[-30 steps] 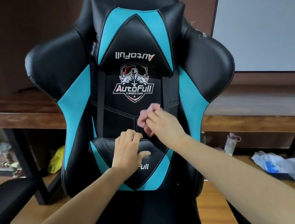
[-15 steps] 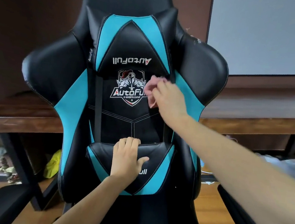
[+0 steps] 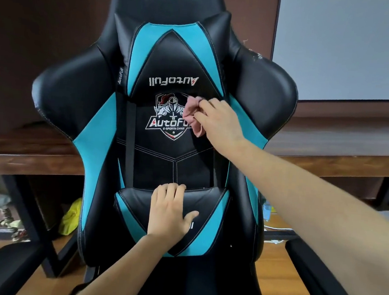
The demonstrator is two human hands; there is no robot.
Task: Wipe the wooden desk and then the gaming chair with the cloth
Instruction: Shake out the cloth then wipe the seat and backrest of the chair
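The right hand (image 3: 218, 122) clutches a crumpled pink cloth (image 3: 191, 114) against the black-and-teal leather gaming chair (image 3: 76, 96), over its crest. Below that grip, the left hand (image 3: 168, 211) rests flat on the lumbar cushion (image 3: 207, 204). The chair stage looks underway, with much left; the brown wooden desk (image 3: 37, 156) sits behind.

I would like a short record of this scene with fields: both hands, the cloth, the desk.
left hand: lies on the lumbar cushion, holds nothing
right hand: grips the pink cloth
pink cloth: against the gaming chair backrest, over the right edge of the shield logo
wooden desk: behind the chair
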